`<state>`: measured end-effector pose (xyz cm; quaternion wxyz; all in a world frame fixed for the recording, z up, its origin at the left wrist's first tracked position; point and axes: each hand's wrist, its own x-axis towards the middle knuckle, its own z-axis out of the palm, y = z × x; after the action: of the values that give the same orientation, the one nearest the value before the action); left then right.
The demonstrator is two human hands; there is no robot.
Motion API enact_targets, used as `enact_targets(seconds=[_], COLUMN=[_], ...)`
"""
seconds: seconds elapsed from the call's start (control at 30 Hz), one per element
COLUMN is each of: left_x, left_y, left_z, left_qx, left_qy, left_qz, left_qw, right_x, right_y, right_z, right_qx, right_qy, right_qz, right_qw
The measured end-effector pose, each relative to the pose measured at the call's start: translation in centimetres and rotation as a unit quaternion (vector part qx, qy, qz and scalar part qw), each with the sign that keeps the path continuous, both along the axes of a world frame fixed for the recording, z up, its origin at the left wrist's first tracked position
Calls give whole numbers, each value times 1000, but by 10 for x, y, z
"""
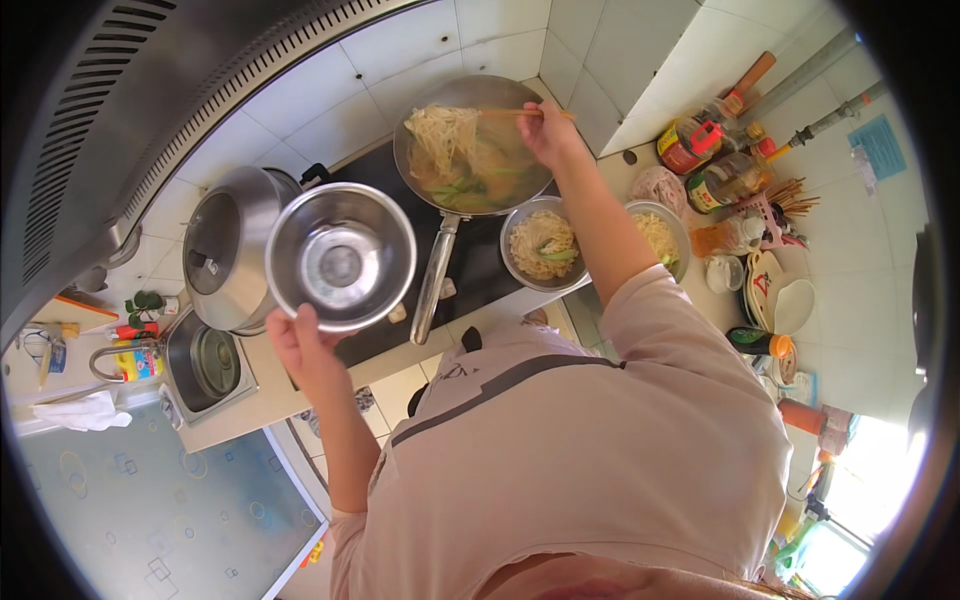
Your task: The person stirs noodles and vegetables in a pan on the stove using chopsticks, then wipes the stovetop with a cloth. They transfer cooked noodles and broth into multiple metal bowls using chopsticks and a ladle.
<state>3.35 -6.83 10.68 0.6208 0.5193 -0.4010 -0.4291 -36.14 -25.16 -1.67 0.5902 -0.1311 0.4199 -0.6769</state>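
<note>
My left hand (311,341) grips the near rim of a stainless steel bowl (341,255) with nothing in it, tilted towards me beside the pan. In my right hand (550,133) are wooden chopsticks (499,112), with a clump of noodles (444,135) hanging from them over the frying pan (420,196). Broth and green vegetables (465,193) lie in the pan, whose metal handle (435,281) points towards me. Below my right forearm stand two metal bowls of noodles: one (544,244) with a green leaf on top, the other (656,238) partly hidden by the arm.
A large lidded steel pot (225,247) stands left of the held bowl. Further left is a sink (202,367) with a faucet (124,356). Sauce bottles (727,184), stacked plates (765,289) and a chopstick holder (772,221) crowd the right counter. The range hood (150,150) overhangs the upper left.
</note>
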Motion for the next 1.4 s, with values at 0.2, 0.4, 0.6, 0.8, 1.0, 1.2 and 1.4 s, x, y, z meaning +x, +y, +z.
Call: enact_targets(seconds=[0.2, 0.4, 0.6, 0.8, 1.0, 1.2, 1.4], left_x=[-31, -40, -54, -67, -102, -138, -152], left_y=[-24, -55, -87, -122, -145, -159, -148], left_z=[-17, -33, -48, -74, -87, -94, -74], left_qx=[66, 70, 59, 62, 86, 95, 50], left_qy=[97, 102, 84, 81, 78, 51, 155], left_qz=[-30, -92, -134, -164, -211, -269, -242], left_qw=[993, 988, 986, 981, 971, 957, 956], right_x=[-16, -35, -47, -46, -44, -41, -9], right_y=[17, 30, 44, 58, 62, 58, 63], right_z=[52, 102, 155, 210, 256, 283, 254], right_qx=[-22, -64, -85, -112, -141, -176, -176], right_qy=[15, 65, 70, 90, 76, 83, 132], right_qz=[-35, -46, -80, -109, -119, -120, -107], right_qw=[999, 995, 991, 984, 980, 974, 970])
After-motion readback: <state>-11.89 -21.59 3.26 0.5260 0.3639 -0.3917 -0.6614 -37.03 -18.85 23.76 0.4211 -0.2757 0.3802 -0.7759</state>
